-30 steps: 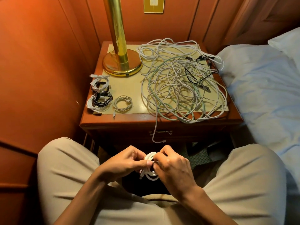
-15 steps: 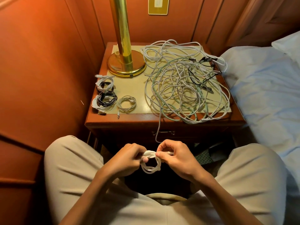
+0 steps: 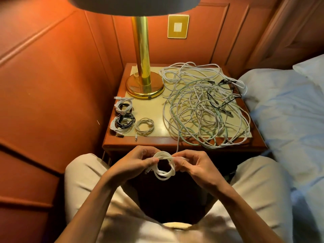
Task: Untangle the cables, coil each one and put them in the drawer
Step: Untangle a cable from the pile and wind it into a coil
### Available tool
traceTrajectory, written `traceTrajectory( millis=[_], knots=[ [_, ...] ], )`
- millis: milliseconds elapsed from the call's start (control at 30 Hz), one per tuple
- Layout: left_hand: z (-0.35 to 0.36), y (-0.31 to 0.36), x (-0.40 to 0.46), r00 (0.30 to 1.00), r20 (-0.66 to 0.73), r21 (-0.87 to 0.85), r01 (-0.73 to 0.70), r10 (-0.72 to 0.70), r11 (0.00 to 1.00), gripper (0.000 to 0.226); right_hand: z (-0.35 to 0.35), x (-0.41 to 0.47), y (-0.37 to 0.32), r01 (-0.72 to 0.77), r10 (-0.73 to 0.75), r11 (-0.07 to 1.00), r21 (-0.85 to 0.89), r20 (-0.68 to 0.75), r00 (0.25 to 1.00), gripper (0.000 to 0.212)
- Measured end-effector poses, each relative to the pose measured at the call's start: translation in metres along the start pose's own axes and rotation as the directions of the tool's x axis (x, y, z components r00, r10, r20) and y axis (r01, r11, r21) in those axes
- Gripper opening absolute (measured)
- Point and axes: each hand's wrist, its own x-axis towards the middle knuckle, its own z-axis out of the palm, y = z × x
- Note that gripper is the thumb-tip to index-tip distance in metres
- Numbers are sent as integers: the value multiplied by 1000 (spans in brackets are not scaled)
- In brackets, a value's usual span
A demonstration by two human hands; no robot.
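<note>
Both hands hold one white coil [image 3: 164,168] above the lap, just near of the surface [image 3: 184,146]. The left hand [image 3: 135,162] pinches the coil's left side between thumb and fingers; the right hand [image 3: 196,165] pinches its right side, where a loose end of the cable lies roughly left to right across the top of the loop. The coil is a small ring of several turns, its open face tilted up toward the camera. On the surface, at the left near corner, lie finished coils: a single pale coil [image 3: 145,126] flat by the near edge, its plug pointing near, and to its left two stacks [image 3: 123,116], one farther and one nearer, each mixing white and black cable; how many coils each stack holds cannot be told. The right half of the surface carries one large tangle [image 3: 203,107] of white, pale green and black cables, too knotted to count, with one white strand hanging over the near edge. A brass lamp [image 3: 142,79] stands at the far left, and a bed [image 3: 289,111] lies to the right.
</note>
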Motion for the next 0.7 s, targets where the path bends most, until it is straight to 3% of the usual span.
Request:
traceTrajectory(
  millis=[200, 300, 367, 500, 700],
  knots=[
    [-14, 13, 15, 992, -125, -114, -10, -5, 993, 24, -5, 36, -22, 44, -43, 999, 13, -111, 993, 10],
    [-25, 16, 24, 949, -312, -133, 10, -52, 991, 19, -13, 63, -40, 68, -65, 998, 14, -150, 987, 9],
    [-36, 14, 30, 877, -479, -77, 1, -39, 997, 7, -19, 84, -53, 67, -70, 997, -28, -142, 987, 10],
    [-55, 9, 33, 737, -671, 196, 71, 81, 978, 13, -23, 134, -73, 44, -41, 981, -188, 18, 999, 13],
    [-53, 10, 34, 689, -702, 357, 121, 181, 926, 7, 3, 207, -75, 101, 73, 863, -495, 321, 944, 18]
  ],
)
